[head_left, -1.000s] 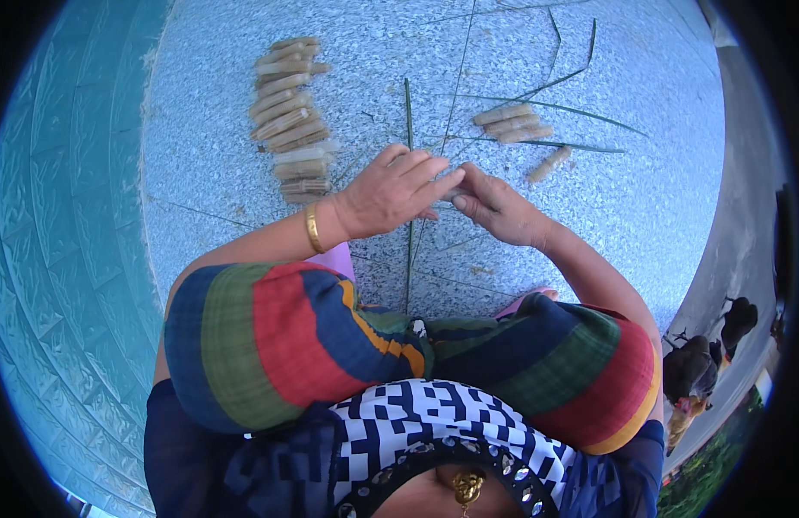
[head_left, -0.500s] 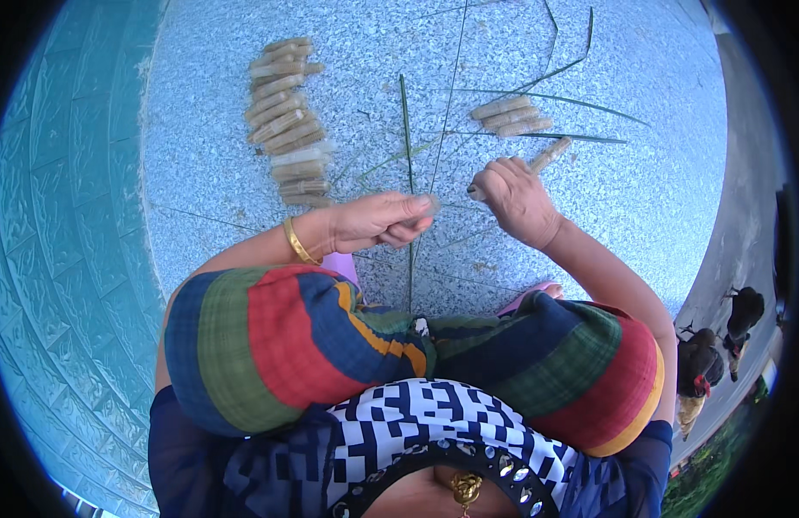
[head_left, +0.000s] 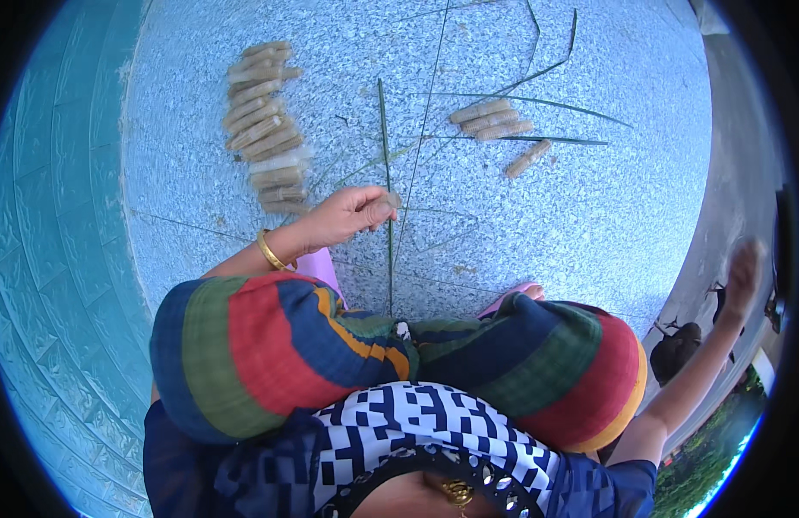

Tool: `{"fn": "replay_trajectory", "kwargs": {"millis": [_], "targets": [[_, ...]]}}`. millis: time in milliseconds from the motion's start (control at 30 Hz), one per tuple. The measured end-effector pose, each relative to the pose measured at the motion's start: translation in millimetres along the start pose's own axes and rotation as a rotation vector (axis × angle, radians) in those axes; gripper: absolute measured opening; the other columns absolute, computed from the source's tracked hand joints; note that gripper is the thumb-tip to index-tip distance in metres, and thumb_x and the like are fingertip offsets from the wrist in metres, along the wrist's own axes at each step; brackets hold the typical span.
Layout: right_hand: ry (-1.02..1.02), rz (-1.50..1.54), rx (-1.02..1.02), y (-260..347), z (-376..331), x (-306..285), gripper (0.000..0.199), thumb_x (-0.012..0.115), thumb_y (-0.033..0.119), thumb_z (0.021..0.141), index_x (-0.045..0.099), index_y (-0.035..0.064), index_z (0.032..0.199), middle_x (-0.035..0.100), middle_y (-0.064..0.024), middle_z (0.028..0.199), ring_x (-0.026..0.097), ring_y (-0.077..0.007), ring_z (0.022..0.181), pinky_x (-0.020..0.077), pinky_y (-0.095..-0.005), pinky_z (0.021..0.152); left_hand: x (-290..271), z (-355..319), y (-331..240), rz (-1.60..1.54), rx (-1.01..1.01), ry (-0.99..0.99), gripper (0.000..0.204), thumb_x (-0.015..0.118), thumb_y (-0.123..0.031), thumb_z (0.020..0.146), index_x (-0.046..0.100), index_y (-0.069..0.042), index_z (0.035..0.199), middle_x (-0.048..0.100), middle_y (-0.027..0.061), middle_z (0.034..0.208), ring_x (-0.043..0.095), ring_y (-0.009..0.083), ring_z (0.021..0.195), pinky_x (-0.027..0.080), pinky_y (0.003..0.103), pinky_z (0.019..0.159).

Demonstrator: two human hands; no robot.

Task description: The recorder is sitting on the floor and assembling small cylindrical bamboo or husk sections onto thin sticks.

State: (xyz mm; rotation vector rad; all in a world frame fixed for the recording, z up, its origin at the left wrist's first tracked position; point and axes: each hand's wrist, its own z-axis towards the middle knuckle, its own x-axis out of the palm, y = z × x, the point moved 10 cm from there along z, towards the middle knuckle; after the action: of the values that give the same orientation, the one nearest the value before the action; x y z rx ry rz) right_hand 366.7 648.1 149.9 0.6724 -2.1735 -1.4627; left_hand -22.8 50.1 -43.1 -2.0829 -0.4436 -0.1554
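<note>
My left hand (head_left: 349,216), with a gold bangle (head_left: 269,250) on the wrist, is closed on a small tan roll at the fingertips, right beside a long green leaf strip (head_left: 386,190) that lies straight along the speckled stone floor (head_left: 589,216). My right hand (head_left: 745,268) is flung far out to the right, blurred, above the floor's edge; I cannot make out whether it holds anything. My knees in striped cloth (head_left: 270,345) fill the lower picture.
A pile of several tan wrapped rolls (head_left: 265,129) lies at the upper left. A smaller group of rolls (head_left: 494,121) lies at the upper right among thin green leaf strips (head_left: 537,104). Blue ribbed sheeting (head_left: 63,259) borders the left. Dark animals (head_left: 680,345) stand at the right.
Both hands were together over the leaf strip. My right hand has swung far out to the right. My left hand has pulled back slightly and closed on a roll.
</note>
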Motion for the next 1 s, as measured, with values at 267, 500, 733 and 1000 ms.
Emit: {"fn": "replay_trajectory", "kwargs": {"millis": [267, 500, 733, 1000], "targets": [[0.126, -2.277, 0.329, -198, -94, -109, 0.03, 0.043, 0.025, 0.088, 0.061, 0.0015, 0.09, 0.06, -0.0195, 0.095, 0.058, -0.037, 0.093, 0.0448, -0.0461, 0.081, 8, 9, 7, 0.002, 0.004, -0.004, 0.033, 0.05, -0.034, 0.093, 0.057, -0.003, 0.101, 0.053, -0.0021, 0.085, 0.044, 0.0043, 0.071, 0.039, 0.021, 0.066], [0.513, -0.313, 0.239, -278, -44, 388, 0.029, 0.057, 0.018, 0.088, 0.05, 0.0044, 0.113, 0.052, 0.0035, 0.086, 0.047, -0.0057, 0.076, 0.0409, -0.0226, 0.068, 20, 22, -17, 0.303, 0.103, -0.019, 0.035, 0.052, -0.034, 0.092, 0.055, -0.006, 0.113, 0.059, 0.0007, 0.095, 0.051, 0.0098, 0.08, 0.042, 0.025, 0.072], [0.83, -0.459, -0.067, -245, -73, 539, 0.026, 0.06, 0.013, 0.084, 0.054, 0.003, 0.108, 0.059, -0.0059, 0.09, 0.057, -0.0175, 0.079, 0.0457, -0.029, 0.07, 3, 8, -42, 0.381, 0.312, -0.218, 0.037, 0.052, -0.035, 0.09, 0.055, -0.003, 0.108, 0.058, 0.0079, 0.076, 0.054, 0.0153, 0.067, 0.044, 0.03, 0.063], [0.895, -0.748, -0.444, -225, -93, 569, 0.022, 0.06, 0.011, 0.08, 0.054, 0.0045, 0.1, 0.058, -0.0144, 0.085, 0.058, -0.0348, 0.077, 0.0461, -0.0406, 0.064, -1, -2, -45, 0.528, 0.238, -0.234, 0.031, 0.053, -0.032, 0.089, 0.055, -0.003, 0.101, 0.055, 0.0132, 0.072, 0.056, 0.0269, 0.066, 0.043, 0.035, 0.06]]}}
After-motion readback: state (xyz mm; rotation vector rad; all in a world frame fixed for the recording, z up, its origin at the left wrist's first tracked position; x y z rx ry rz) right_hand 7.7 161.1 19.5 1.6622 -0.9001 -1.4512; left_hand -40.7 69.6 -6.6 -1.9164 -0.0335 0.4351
